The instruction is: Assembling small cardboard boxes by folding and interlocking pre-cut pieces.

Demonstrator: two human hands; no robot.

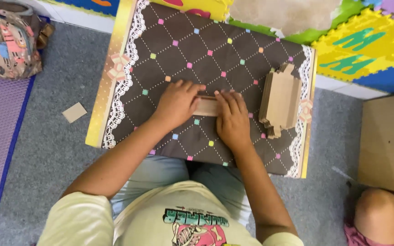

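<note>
Cardboard piece: a small flat tan cardboard piece [206,106] lies near the middle of the low table, pinned between both hands, its long side running left to right.
Left hand: the left hand [177,104] lies palm down over the piece's left end, fingers curled onto its upper edge, closed against the card.
Right hand: the right hand [232,117] presses flat on the piece's right end, fingers straight and together, resting on it rather than wrapped around it.
Stack: a stack of cut cardboard blanks [280,101] with notched corners sits just to the right of the hands, edges roughly aligned, matte brown.
Table: the low table [160,41] wears a dark brown quilted-look cover with a dotted diamond grid, small pastel squares, white lace trim and a yellow border.
Floor: grey carpet [46,150] carries one loose square cardboard scrap [74,112], well apart from the table.
Bag: a patterned soft fabric bag [6,41] sits at the far left; what is in it cannot be seen.
Surroundings: bright foam play mats [365,50] lie beyond the table; a plain brown board [388,141] lies at the right, another person's knee [375,214] below it.
</note>
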